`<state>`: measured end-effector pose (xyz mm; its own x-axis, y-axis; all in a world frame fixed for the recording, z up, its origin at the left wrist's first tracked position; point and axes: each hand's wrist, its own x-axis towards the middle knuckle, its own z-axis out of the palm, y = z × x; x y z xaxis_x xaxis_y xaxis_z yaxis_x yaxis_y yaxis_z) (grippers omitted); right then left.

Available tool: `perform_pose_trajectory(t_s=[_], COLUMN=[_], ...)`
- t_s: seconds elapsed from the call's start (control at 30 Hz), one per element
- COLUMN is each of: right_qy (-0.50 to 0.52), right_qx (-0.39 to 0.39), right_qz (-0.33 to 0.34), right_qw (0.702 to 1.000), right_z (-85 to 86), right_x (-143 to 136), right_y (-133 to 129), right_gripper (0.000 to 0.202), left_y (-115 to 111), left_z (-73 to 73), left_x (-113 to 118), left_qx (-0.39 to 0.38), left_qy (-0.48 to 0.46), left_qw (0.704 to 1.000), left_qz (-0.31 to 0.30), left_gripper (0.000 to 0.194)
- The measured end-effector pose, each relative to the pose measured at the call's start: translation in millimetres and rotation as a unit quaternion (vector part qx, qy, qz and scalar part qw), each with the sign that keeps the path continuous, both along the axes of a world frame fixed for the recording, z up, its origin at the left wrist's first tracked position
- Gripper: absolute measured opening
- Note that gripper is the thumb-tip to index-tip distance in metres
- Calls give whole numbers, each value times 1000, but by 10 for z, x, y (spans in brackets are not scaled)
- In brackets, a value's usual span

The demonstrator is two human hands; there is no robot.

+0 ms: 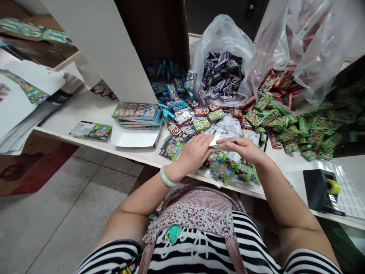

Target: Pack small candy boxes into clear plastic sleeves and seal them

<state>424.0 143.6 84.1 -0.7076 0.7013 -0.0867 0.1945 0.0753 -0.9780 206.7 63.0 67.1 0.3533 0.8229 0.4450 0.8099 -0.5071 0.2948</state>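
Note:
My left hand (196, 152), with a pale bangle at the wrist, is closed with its fingers pressed together at a shiny clear plastic packet (216, 142). On the packet's other side, my right hand (243, 148) is closed too, its fingertips pinching the edge. What is inside the packet is hidden by the fingers. Black-and-green printed packs (222, 167) in clear plastic lie below both hands at the table's front edge. Just beyond the hands are small colourful boxes (201, 124) in red, green and blue.
Behind stand a plastic bag of purple boxes (224, 76) and another bag (308, 64) with red boxes. Green boxes (310, 129) are heaped at right, near a black tape dispenser (321, 190). Blue boxes (171, 91) spill from a carton. A card stack (138, 114) sits left.

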Motion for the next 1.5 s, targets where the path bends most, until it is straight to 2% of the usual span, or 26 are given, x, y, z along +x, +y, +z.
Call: perform_pose_trajectory(t_s=[0.1, 0.17, 0.23, 0.3, 0.33, 0.37, 0.4, 0.47, 0.53, 0.6, 0.63, 0.67, 0.77, 0.8, 0.9, 0.93, 1.0, 1.13, 1.2, 1.27, 1.33, 1.43, 1.5], right_qy=[8, -2, 1, 23, 38, 52, 62, 72, 75, 79, 82, 83, 75, 72, 62, 59, 55, 54, 43, 33, 35, 45, 60], right_qx=[-1, 48, 166, 277, 294, 278, 232, 107, 17, -17, -22, -25, -48, -61, -84, -84, -90, -113, -104, -112, -149, -199, -175], right_qz=[17, -11, -123, -263, -299, -300, -274, -189, -151, -179, -204, -230, -270, -268, -257, -260, -261, -194, -164, -149, -109, -30, -76], right_qw=[1000, 999, 978, 924, 907, 911, 931, 973, 985, 981, 975, 969, 959, 959, 961, 960, 960, 973, 980, 982, 982, 978, 980], right_z=[42, 70, 83, 51, 13, -39, -98, -220, -311, -363, -380, -396, -455, -479, -544, -560, -582, -631, -680, -740, -790, -800, -758], right_x=[-38, -89, -139, -179, -196, -214, -232, -264, -278, -260, -239, -210, -112, -84, -32, -23, -9, 32, 65, 100, 136, 193, 234], right_y=[21, -11, -84, -184, -235, -284, -325, -380, -396, -387, -382, -381, -419, -445, -531, -557, -606, -749, -838, -918, -979, -1020, -1000], right_gripper=[45, 44, 40, 38, 43, 50, 52, 44, 42, 46, 47, 48, 49, 48, 46, 46, 48, 46, 41, 37, 39, 47, 53], left_y=[-11, -1, 12, 19, 19, 18, 18, 23, 31, 23, 4, -26, -176, -233, -345, -349, -309, -184, -165, -161, -147, -114, -116], left_z=[-29, -60, -82, -95, -101, -109, -122, -161, -211, -261, -284, -308, -397, -435, -548, -576, -608, -609, -602, -588, -554, -481, -445], left_x=[-13, -66, -142, -209, -227, -232, -221, -155, -54, 43, 80, 107, 143, 149, 175, 184, 197, 205, 205, 194, 167, 133, 137], left_qx=[-20, -47, -67, -79, -84, -95, -115, -192, -283, -334, -351, -368, -431, -449, -487, -490, -472, -365, -350, -367, -366, -334, -344], left_qy=[12, -24, -105, -212, -264, -311, -355, -453, -565, -655, -675, -676, -638, -637, -673, -680, -685, -694, -697, -695, -697, -697, -676], left_qw=[1000, 999, 992, 970, 955, 938, 920, 866, 774, 677, 649, 639, 638, 625, 556, 545, 555, 620, 625, 618, 616, 635, 651], left_qz=[-1, 4, 36, 87, 109, 122, 121, 90, 48, 25, 17, 8, -22, -27, -25, -25, -18, 28, 28, 11, 5, 5, -15], left_gripper=[35, 33, 31, 29, 29, 29, 29, 32, 40, 47, 49, 49, 42, 40, 44, 47, 51, 50, 53, 62, 70, 75, 79])
